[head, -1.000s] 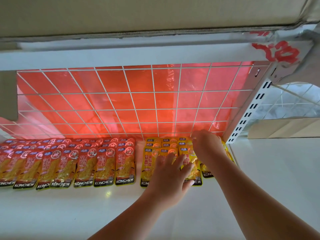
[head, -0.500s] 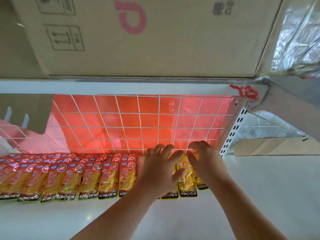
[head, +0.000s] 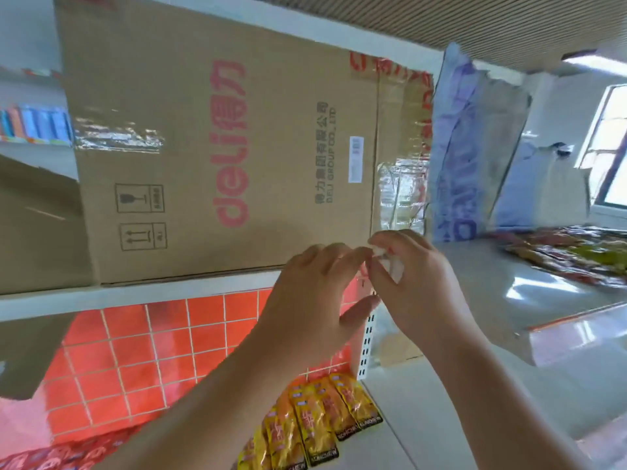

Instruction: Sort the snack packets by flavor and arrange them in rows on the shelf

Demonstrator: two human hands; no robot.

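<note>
Scrap [head: 390, 262], small/white, is being pinched in R hand [head: 417, 286]; L hand [head: 305, 300], fingers [head: 341, 258] loose, is touching it above yellow packets [head: 319, 418].

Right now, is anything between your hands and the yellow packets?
Nothing visible. The left hand and right hand hover above the yellow packets, with open air between. The right hand's grip pinches a small white scrap.
</note>
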